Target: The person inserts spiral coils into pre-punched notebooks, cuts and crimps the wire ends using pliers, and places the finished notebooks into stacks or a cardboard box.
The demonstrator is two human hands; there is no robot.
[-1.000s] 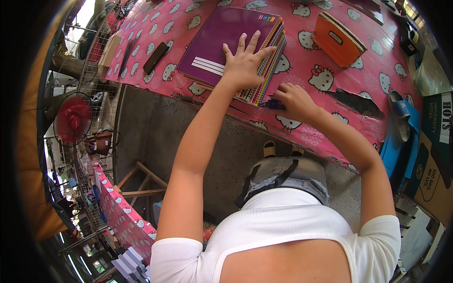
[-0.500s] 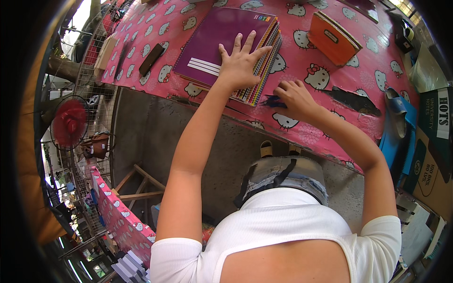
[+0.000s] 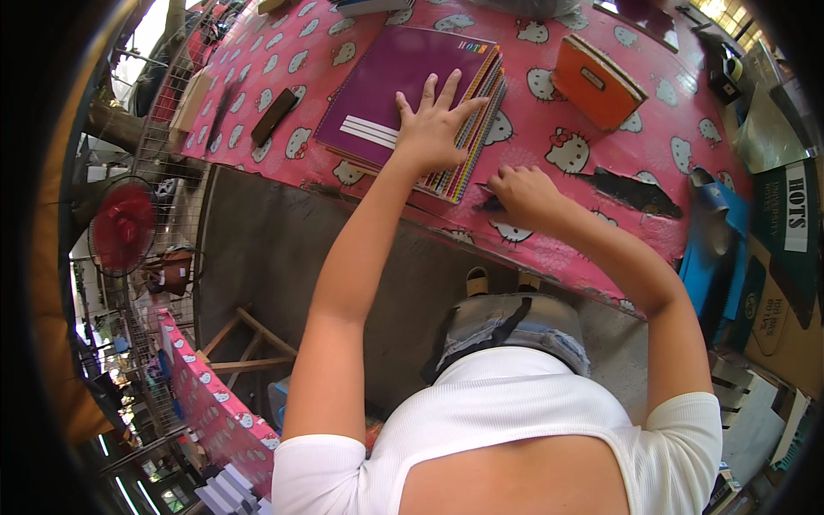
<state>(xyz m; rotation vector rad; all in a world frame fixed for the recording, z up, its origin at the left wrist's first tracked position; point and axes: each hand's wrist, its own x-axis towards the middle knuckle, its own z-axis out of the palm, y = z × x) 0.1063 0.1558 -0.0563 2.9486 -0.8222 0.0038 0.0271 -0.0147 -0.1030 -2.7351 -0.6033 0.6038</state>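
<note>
At the pink table's (image 3: 631,154) near edge, notebooks (image 3: 369,90) lie stacked; left hand (image 3: 429,133) on top, fingers spread. Just right of stack, right hand (image 3: 530,197), fingers curled at dark object (image 3: 492,204), can't tell if pinching. Orange item (image 3: 592,86) farther right.

Notebooks (image 3: 378,90) lie stacked on a covered table (image 3: 618,142) in what looks like a workshop, with a carton (image 3: 781,236), fan (image 3: 124,225), wire mesh (image 3: 180,81) and concrete floor (image 3: 266,245).
</note>
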